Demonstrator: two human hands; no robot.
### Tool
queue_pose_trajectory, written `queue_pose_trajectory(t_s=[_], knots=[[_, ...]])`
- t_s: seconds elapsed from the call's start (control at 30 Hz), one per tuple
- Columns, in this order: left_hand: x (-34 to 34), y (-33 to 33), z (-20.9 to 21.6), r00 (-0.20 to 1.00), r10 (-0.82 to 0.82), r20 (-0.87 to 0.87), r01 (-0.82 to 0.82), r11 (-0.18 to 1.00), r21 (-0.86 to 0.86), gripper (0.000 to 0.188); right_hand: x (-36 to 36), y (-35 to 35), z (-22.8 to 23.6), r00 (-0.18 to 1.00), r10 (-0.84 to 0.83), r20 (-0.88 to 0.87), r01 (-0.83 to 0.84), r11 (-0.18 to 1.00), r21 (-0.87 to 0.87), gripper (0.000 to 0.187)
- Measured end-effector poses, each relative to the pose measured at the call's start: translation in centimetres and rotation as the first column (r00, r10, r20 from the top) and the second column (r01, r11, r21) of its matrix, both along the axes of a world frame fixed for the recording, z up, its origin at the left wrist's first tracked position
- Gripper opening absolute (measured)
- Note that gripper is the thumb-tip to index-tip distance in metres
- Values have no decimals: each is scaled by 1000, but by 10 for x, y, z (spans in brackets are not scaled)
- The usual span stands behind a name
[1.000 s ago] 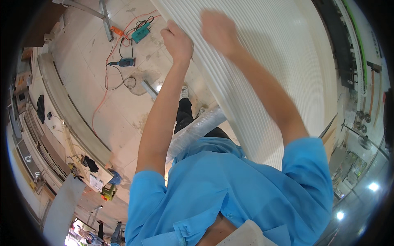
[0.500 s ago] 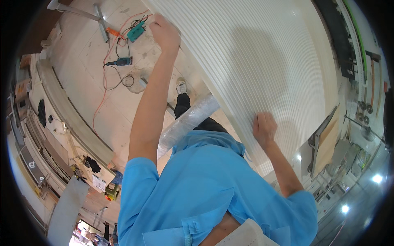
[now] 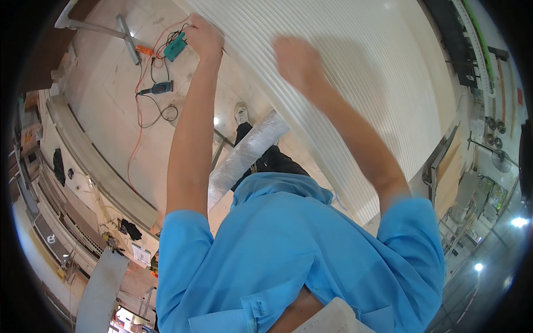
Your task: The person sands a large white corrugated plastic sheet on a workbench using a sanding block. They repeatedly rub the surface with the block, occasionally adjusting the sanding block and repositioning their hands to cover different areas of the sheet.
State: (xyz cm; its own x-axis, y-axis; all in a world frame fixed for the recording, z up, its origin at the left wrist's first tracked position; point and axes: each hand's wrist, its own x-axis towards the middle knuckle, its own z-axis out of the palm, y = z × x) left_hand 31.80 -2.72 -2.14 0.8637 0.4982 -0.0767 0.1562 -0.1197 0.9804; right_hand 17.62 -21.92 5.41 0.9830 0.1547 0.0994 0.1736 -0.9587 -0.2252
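A large white ribbed panel (image 3: 355,72) slants across the upper right of the view. My left hand (image 3: 203,36) is raised at its left edge, with the fingers closed around that edge. My right hand (image 3: 294,58) is blurred with motion and lies against the panel's ribbed face, a little right of the left hand. Whether its fingers are spread or closed does not show. Both arms come up out of blue short sleeves.
On the pale floor lie an orange cable (image 3: 137,127), a teal tool (image 3: 176,45), a dark power tool (image 3: 161,87) and a metal bar (image 3: 129,47). A plastic-wrapped roll (image 3: 244,155) lies beside my shoe (image 3: 241,115). A long curved bench (image 3: 94,172) runs along the left; racks stand at the right.
My right hand went from high on the panel down to its lower part, and is now back up near the left hand. My left hand has kept hold of the panel's edge.
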Motion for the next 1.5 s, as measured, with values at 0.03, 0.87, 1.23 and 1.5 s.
queue_pose_trajectory(t_s=[0.03, 0.87, 1.23, 1.5], knots=[[1, 1, -3, 1000, -5, -22, 6, 1000, 17, 69, -50, -17, 7, 992, 19, 125, -32, 994, 103, 4], [-27, -17, 27, 994, 29, -101, -38, 996, -85, 54, 48, 4, -2, 985, 45, 165, -42, 999, -23, 15], [-27, -13, 26, 995, 50, -81, -50, 999, 2, 53, 249, 89, -6, 975, 137, 176, -140, 990, 6, 14], [-28, -16, 24, 997, 30, -65, -37, 992, -118, 57, -175, -87, 18, 980, 59, 188, -62, 998, 10, 11]])
